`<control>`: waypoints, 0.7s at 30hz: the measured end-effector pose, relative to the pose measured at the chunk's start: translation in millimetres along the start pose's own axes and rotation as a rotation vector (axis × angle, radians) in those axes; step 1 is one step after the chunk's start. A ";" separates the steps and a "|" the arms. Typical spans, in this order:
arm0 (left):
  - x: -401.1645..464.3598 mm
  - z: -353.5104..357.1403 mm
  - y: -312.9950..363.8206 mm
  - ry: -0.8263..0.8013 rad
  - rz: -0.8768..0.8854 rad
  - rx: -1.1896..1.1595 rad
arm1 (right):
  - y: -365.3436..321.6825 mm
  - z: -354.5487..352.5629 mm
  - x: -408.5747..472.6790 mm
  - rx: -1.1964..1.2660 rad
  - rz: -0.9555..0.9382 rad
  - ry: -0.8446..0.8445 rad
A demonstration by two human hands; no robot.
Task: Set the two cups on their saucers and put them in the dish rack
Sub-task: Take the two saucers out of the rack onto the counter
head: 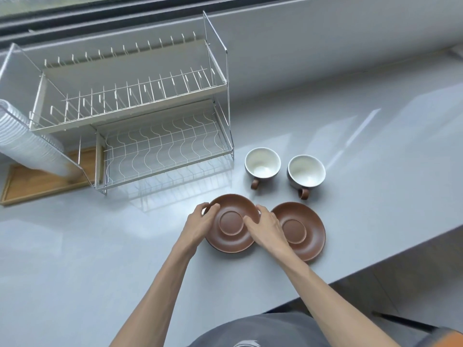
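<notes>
Two brown saucers lie side by side on the grey counter. My left hand (200, 221) grips the left edge of the left saucer (231, 221), and my right hand (266, 227) holds its right edge, fingers curled over the rim. The right saucer (304, 229) is partly covered by my right wrist. Behind them stand two cups, white inside with brown handles pointing toward me: the left cup (262, 163) and the right cup (306, 171), both upright and empty. The two-tier wire dish rack (162, 146) stands empty at the back left.
A stack of clear plastic cups (30, 144) lies tilted on a wooden tray (37, 182) left of the rack. The counter's front edge (375, 271) runs diagonally at the right. A window sill runs along the back.
</notes>
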State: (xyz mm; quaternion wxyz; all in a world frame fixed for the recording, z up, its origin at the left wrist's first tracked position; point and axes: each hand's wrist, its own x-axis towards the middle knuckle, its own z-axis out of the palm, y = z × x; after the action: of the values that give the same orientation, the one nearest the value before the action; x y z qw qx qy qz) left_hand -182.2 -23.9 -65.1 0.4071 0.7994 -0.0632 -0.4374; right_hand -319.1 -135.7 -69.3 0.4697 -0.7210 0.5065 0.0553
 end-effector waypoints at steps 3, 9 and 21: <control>3.1 1.7 -2.6 0.012 0.000 0.015 | 1.1 -1.0 2.1 -0.008 -0.002 -0.007; 8.9 5.6 -8.2 0.031 0.006 0.056 | 3.8 -0.2 4.1 -0.038 -0.002 -0.033; 15.5 0.6 -8.5 0.047 0.112 0.568 | 5.0 -19.8 13.7 0.026 -0.025 -0.094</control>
State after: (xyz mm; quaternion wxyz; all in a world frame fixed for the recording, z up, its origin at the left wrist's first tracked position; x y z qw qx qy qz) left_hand -175.4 -25.7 -81.3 0.1917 0.8866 -0.2177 -0.3602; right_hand -324.3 -159.7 -69.1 0.5027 -0.7177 0.4758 0.0767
